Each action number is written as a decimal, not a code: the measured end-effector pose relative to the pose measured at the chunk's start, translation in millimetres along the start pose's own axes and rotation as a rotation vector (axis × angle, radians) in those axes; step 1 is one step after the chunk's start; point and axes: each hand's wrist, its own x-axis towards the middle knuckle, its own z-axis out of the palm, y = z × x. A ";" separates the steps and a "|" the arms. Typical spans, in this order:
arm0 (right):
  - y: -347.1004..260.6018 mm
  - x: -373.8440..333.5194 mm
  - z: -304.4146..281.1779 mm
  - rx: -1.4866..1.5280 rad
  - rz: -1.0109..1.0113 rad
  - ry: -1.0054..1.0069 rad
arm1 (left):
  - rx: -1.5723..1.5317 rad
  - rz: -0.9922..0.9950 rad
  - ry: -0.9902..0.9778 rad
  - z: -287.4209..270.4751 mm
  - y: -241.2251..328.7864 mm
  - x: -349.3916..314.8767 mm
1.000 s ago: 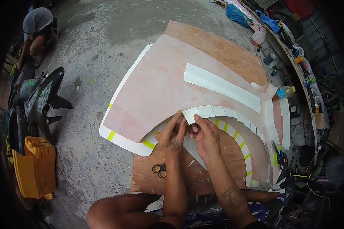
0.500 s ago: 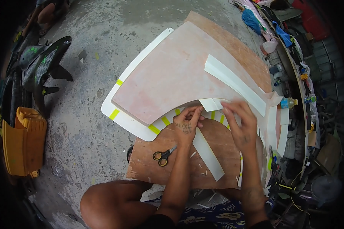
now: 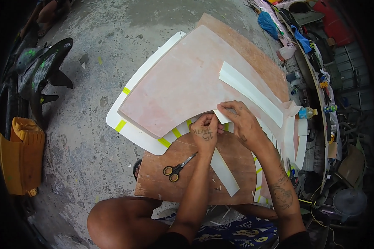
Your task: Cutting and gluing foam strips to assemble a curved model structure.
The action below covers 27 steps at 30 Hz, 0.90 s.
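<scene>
A pinkish curved panel (image 3: 174, 83) has a white flanged border (image 3: 142, 139) taped with yellow-green strips. At its inner curved edge, my right hand (image 3: 242, 124) has its fingertips closed on a short white strip (image 3: 221, 117) bent over the edge. Beside it, my left hand (image 3: 205, 132) is closed in a pinch just under the edge; what lies between its fingers is hidden. A longer white strip (image 3: 225, 172) slants over the brown board (image 3: 162, 182), its upper end beside my left hand. Black-handled scissors (image 3: 176, 169) lie left of my left forearm, blades partly spread.
Another long white strip (image 3: 251, 93) lies on the panel. A second brown sheet (image 3: 257, 62) shows beneath the far side. A yellow plastic bin (image 3: 23, 157) and black moulded parts (image 3: 45, 70) stand at left. Bottles (image 3: 307, 113) and clutter line the right.
My right hand has come down and left onto the short white strip, its fingers drawing together there. My left hand stays pinched at the edge. The whole view has shifted slightly.
</scene>
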 end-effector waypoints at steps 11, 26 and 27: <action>-0.9 -2.3 -1.6 -0.020 -0.013 -0.030 | -0.018 -0.062 0.053 -6.4 10.1 -1.9; -3.3 -7.9 11.6 -0.044 -0.003 0.065 | -0.021 -0.068 0.073 -10.8 11.1 -2.3; -3.4 -8.2 12.4 -0.042 -0.013 0.080 | -0.032 -0.069 0.074 -10.3 11.5 -2.3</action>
